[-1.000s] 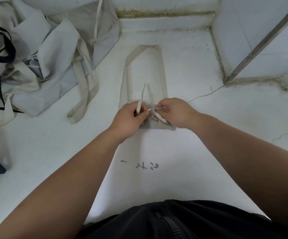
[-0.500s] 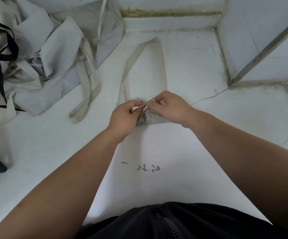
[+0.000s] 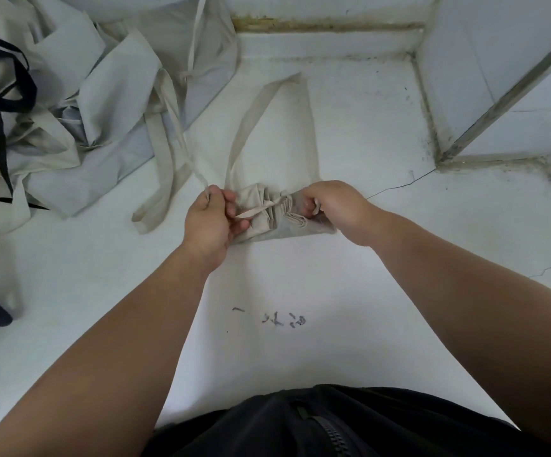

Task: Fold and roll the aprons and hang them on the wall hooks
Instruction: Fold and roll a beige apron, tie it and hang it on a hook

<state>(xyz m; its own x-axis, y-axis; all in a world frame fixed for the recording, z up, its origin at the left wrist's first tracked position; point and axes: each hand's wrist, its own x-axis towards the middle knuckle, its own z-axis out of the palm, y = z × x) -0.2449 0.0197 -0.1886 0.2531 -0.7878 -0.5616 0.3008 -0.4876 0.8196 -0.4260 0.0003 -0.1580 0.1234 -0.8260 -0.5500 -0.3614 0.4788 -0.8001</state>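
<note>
White and scuffed, the work surface [image 3: 382, 291] has a thin crack and runs back to a grimy wall corner. The left hand [image 3: 208, 222] has its fingers curled, and thumb and forefinger pinch a thin tie [image 3: 256, 210] that crosses the rolled apron [image 3: 267, 225]. A further length of tie sticks out past the top of the fist. The right hand [image 3: 336, 206] is curled too and grips the tie's other end at the right end of the roll. The roll lies on the surface between the two hands and touches both. Its wide neck loop [image 3: 251, 127] lies flat beyond it, toward the wall. A heap of loose aprons [image 3: 102, 103], some with black straps [image 3: 0, 100], sits at the far left. Dark scribbled marks [image 3: 284, 319] lie nearer the person, above a black zipped garment [image 3: 333, 427].
</note>
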